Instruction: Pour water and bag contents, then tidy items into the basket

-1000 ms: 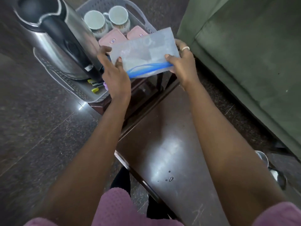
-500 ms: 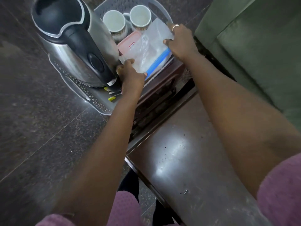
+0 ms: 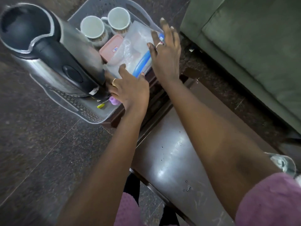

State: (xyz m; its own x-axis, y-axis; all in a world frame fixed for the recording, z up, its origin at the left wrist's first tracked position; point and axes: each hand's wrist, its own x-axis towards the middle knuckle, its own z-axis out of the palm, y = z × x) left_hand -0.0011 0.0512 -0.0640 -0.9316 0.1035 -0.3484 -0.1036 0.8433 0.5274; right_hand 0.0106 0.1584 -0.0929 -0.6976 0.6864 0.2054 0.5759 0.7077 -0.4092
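head view: clear plastic zip bag with a blue seal strip lying in the grey perforated plastic basket, draped over a pink lidded box, long axis running from near-left up to far-right. left hand at its near end, fingers spread, resting on the plastic, gripping nothing. right hand at the far-right edge, fingers wide, closed on nothing. steel kettle with black handle close on the left, two pale mugs behind. dark wooden desk nearer, water drops on it.
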